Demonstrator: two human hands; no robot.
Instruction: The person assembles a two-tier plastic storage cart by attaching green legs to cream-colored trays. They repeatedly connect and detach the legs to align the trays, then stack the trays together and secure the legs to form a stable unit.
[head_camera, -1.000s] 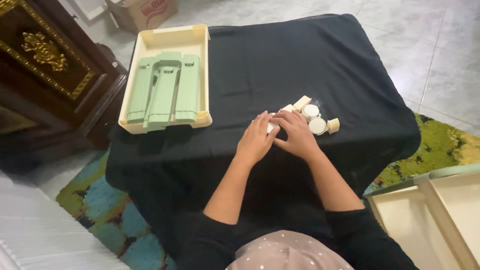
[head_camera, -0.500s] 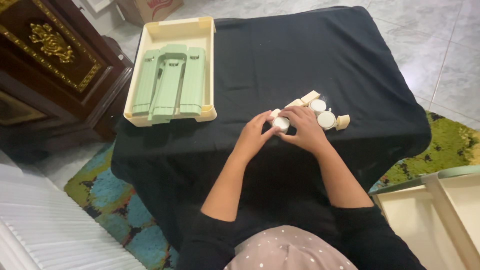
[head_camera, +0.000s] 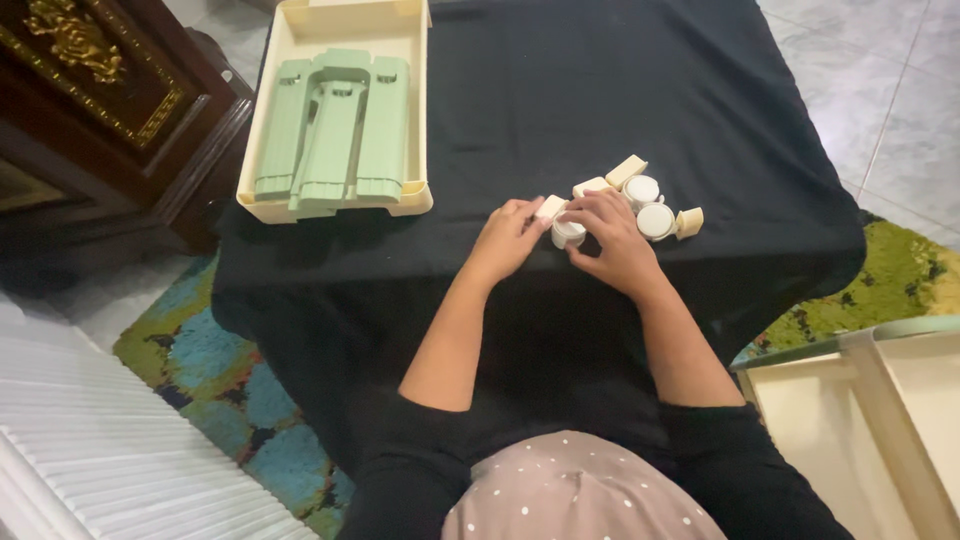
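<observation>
Moved: both hands have slid a touch up the worktop since a second ago, staying together.
Left hand: fingers curled on a cream block.
Right hand: fingers closed round a small white pot.
Pot: on black cloth, between both hands.
Nearby: two more pots, blocks, green-filled tray well apart.

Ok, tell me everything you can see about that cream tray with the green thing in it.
The tray is a cream rectangular bin of what looks like plastic, with low walls and raised corners. It sits flat on the black cloth at the table's far left corner, its near wall by the cloth's left edge. Inside lies a pale green moulded insert with long ribbed channels and a central arched slot, filling most of the floor. Neither hand touches it; both are off to its right, at the small white pieces.
</observation>
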